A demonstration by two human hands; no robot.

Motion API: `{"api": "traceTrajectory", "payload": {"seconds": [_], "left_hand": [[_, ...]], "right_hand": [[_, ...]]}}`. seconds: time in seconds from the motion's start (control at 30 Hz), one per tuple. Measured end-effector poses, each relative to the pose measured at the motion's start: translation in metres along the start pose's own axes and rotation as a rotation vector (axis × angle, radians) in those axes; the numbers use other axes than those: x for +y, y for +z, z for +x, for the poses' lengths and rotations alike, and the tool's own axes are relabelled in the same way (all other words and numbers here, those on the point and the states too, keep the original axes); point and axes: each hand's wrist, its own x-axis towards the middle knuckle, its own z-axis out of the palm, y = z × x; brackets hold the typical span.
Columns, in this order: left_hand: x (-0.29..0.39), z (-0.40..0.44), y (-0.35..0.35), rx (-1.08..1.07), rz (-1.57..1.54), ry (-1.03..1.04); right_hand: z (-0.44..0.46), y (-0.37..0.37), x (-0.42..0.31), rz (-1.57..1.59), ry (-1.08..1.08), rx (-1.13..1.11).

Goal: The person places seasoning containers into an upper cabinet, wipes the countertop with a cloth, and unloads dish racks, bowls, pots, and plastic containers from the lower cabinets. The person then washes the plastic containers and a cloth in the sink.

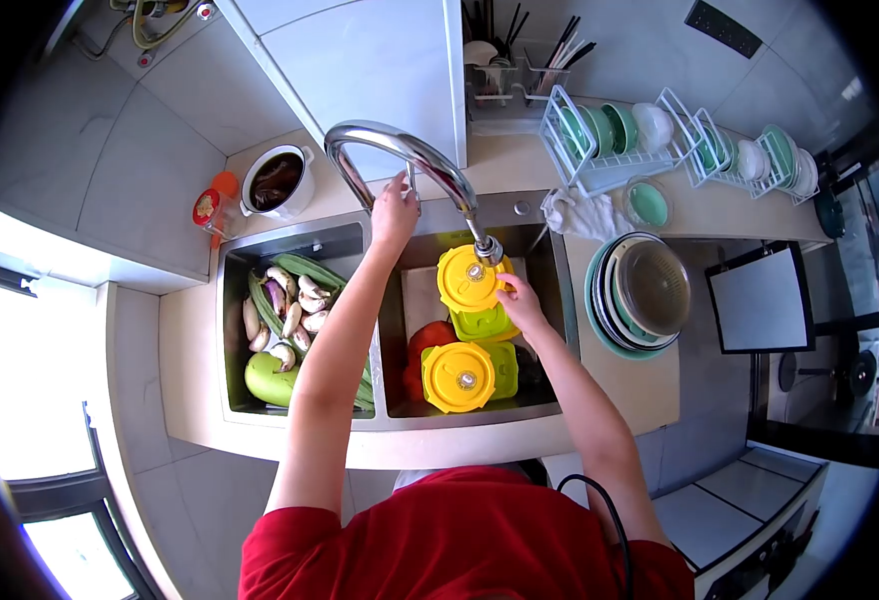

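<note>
My left hand (395,214) is raised to the base of the chrome faucet (390,135), its fingers closed on the small lever there. Under the spout, my right hand (524,306) pinches the right edge of a round yellow lid (468,279). Below that lid, partly covered, lies a green lid or container (482,323). Nearer to me in the same basin, a second yellow lid (458,377) rests against another green piece (503,368). Something red (426,345) shows behind them on the left. Whether water runs from the spout is not clear.
In the left basin (295,408) lie garlic bulbs (312,292), long green gourds (310,270) and a pale green gourd (272,380). A white pot (298,200) of dark liquid stands behind. Stacked plates (608,335), a cloth (582,214) and dish racks (600,175) are on the right.
</note>
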Motion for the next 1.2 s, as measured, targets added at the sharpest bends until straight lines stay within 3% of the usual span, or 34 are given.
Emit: {"api": "traceTrajectory", "payload": {"seconds": [0.03, 0.13, 0.27, 0.5, 0.67, 0.8, 0.87, 0.93, 1.0, 1.07, 1.1, 1.13, 1.2], "left_hand": [[0.006, 0.004, 0.0, -0.089, 0.074, -0.009], [0.011, 0.015, 0.01, -0.017, 0.225, -0.032], [0.014, 0.031, 0.017, -0.161, 0.199, -0.164], [0.008, 0.026, 0.015, -0.044, 0.127, -0.18], [0.021, 0.017, 0.013, -0.099, 0.115, -0.192], [0.017, 0.007, 0.019, -0.138, 0.115, -0.146], [0.016, -0.027, 0.026, 0.247, 0.087, 0.256], [0.009, -0.073, 0.039, -0.037, -0.033, 0.107], [-0.01, -0.111, 0.059, -0.061, 0.177, 0.161], [-0.048, -0.128, 0.094, -0.063, 0.159, -0.017], [-0.05, -0.128, 0.097, -0.193, 0.078, -0.185], [-0.052, -0.129, 0.1, -0.192, 0.078, -0.183], [-0.044, -0.132, 0.097, -0.268, -0.252, -0.422]], "right_hand": [[0.001, 0.0, 0.002, 0.002, 0.003, 0.001], [0.001, -0.002, 0.005, 0.024, -0.008, 0.016], [0.001, -0.001, 0.008, 0.106, -0.006, 0.028], [0.0, 0.002, 0.001, 0.007, 0.057, -0.006], [0.007, 0.006, 0.004, -0.036, 0.01, 0.041], [0.013, 0.006, 0.011, -0.081, 0.01, 0.071], [0.015, 0.007, 0.021, -0.052, -0.041, 0.064], [0.015, 0.003, 0.023, -0.02, -0.092, 0.069], [0.009, 0.005, 0.021, 0.056, -0.126, 0.104], [0.003, 0.004, 0.011, 0.077, -0.004, 0.11], [0.003, 0.006, 0.01, 0.1, 0.117, 0.114], [0.005, 0.01, 0.01, 0.1, 0.115, 0.115], [0.007, 0.023, 0.005, 0.123, 0.131, 0.108]]}}
